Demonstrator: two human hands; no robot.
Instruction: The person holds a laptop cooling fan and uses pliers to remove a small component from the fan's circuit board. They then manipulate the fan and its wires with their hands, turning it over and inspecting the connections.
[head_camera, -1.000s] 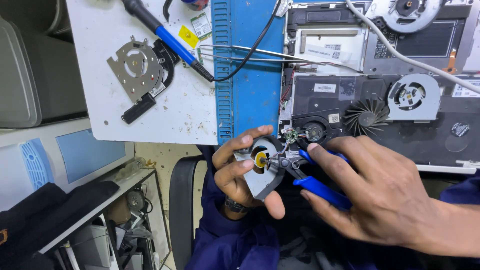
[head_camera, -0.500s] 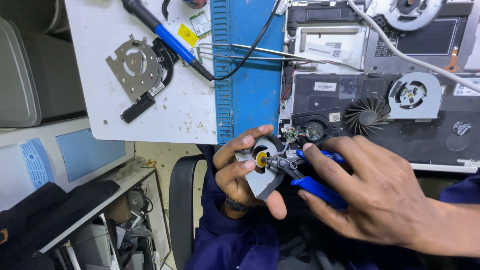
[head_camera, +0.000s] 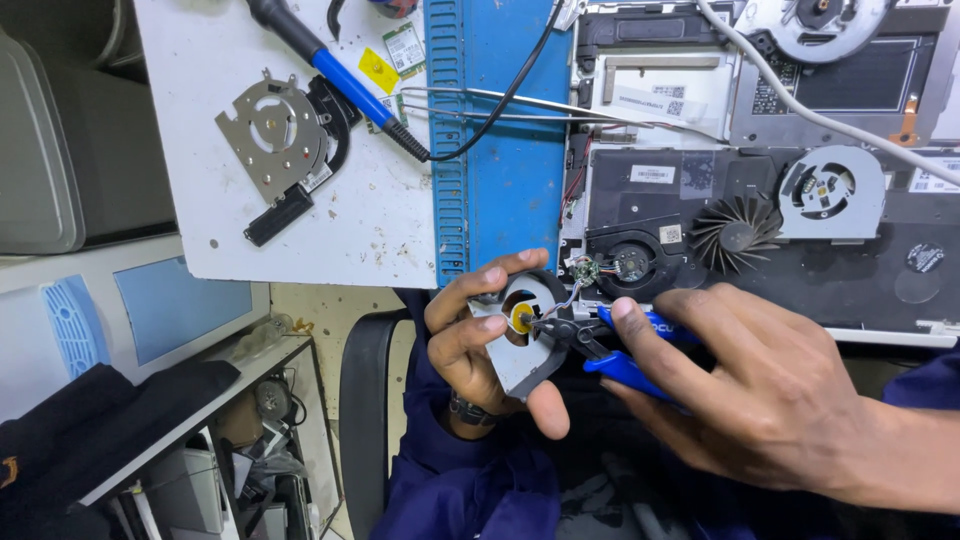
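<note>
My left hand (head_camera: 478, 345) holds a small grey fan housing (head_camera: 522, 352) with a yellow ring at its hub, just below the table edge. My right hand (head_camera: 760, 395) grips blue-handled pliers (head_camera: 610, 345) whose dark tips touch the housing's hub. Thin wires run from the housing up to a small circuit piece (head_camera: 585, 270) by the laptop's fan well. Both sleeves are dark blue.
An opened laptop chassis (head_camera: 800, 270) lies at the right with a loose fan impeller (head_camera: 735, 232) and a mounted fan (head_camera: 830, 190). A blue-handled soldering iron (head_camera: 350, 85), a metal fan plate (head_camera: 272, 128), tweezers (head_camera: 520, 105) and a blue mat (head_camera: 500, 180) lie on the white board. Shelves stand at the lower left.
The hands, housing and pliers stay almost where they were; the plier tips have shifted only slightly at the hub.
</note>
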